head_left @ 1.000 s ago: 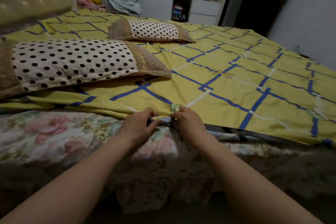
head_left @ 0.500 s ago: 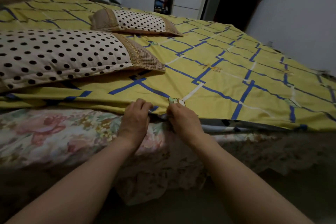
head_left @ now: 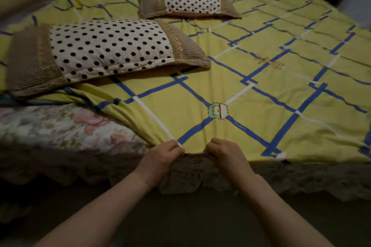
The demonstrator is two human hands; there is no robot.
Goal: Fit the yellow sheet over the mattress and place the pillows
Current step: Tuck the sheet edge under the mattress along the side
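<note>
Head view: floral mattress (head_left: pixel 60 126) is left bare at the left. Yellow sheet (head_left: pixel 261 106), spread over the bed under two polka-dot pillows (head_left: pixel 108 50), is pinched at its near edge by left hand (head_left: pixel 160 158) and right hand (head_left: pixel 226 156), each grip pressed together.

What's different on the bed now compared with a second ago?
Both hands, the left hand and the right hand, have pulled the yellow sheet edge toward the person, so it now covers more of the floral mattress side. Both kept their pinch on the edge. The two polka-dot pillows stayed put.
</note>
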